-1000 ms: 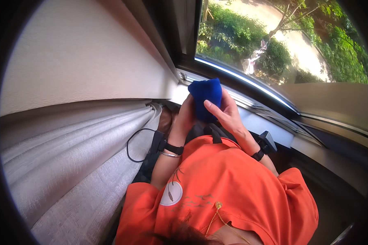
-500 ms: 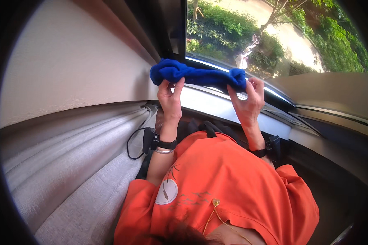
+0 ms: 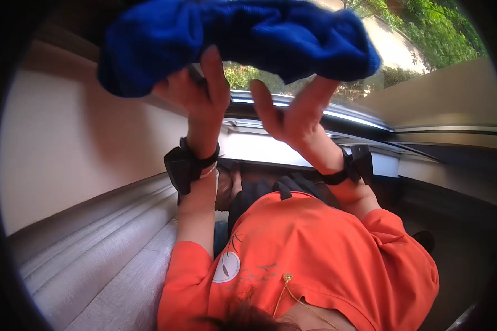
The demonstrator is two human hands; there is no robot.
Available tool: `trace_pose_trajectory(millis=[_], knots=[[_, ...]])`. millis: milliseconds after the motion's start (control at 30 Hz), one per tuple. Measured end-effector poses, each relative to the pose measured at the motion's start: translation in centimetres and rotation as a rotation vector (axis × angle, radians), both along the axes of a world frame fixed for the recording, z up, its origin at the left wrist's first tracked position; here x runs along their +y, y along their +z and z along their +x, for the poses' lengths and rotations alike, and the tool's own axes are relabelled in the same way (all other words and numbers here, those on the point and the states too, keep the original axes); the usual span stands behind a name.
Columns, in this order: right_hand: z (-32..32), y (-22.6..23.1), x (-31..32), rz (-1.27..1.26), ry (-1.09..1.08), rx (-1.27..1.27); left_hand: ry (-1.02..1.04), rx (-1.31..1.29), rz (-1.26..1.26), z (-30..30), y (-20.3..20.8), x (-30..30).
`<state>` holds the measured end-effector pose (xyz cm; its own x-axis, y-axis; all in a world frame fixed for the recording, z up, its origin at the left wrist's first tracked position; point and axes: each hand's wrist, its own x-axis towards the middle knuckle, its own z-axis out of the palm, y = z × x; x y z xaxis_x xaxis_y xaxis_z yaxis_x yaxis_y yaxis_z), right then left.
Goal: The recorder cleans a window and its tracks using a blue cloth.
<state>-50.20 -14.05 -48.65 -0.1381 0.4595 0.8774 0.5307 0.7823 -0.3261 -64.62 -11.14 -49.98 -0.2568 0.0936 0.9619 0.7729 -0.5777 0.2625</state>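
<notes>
A blue cloth [image 3: 248,33], soft and bunched into a long curved roll, is stretched across the top of the view, raised close to the camera. My left hand [image 3: 201,96] holds it from below near its left end, thumb pointing up along the front and the other fingers partly hidden by the fabric. Toward the right end, my right hand [image 3: 301,113] has its fingers up under the cloth while the thumb stands apart from it. The right fingertips are hidden behind the folds. Both wrists carry black straps with small black devices.
Beyond the cloth is a window with a metal sill track [image 3: 364,121] and greenery outside. A pale wall panel [image 3: 55,138] stands at left above a grey curtain [image 3: 121,231]. A white ledge [image 3: 265,149] runs below the window.
Both hands have lifted the blue cloth up and toward the camera, away from the window sill. The right thumb has come off the cloth.
</notes>
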Motion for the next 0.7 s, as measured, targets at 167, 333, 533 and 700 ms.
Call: trace_pose_trajectory(millis=[167,333,533,700], knots=[[-2.5,-1.9,5.0,0.181,-0.229,-0.049,0.166,0.673,-0.264,-4.0,-9.9,2.3],[-0.1,-13.7,3.5,-0.879,0.493,-0.094,0.521,0.697,-0.77,1.9,-20.5,-3.0],[4.4,-22.8,0.8,-0.37,-0.03,-0.619,0.106,0.165,-0.854,6.7,-24.3,-4.4],[3.4,-15.3,2.1,-0.617,0.329,-0.246,-0.034,-0.106,-0.598,7.5,-22.6,-3.2]])
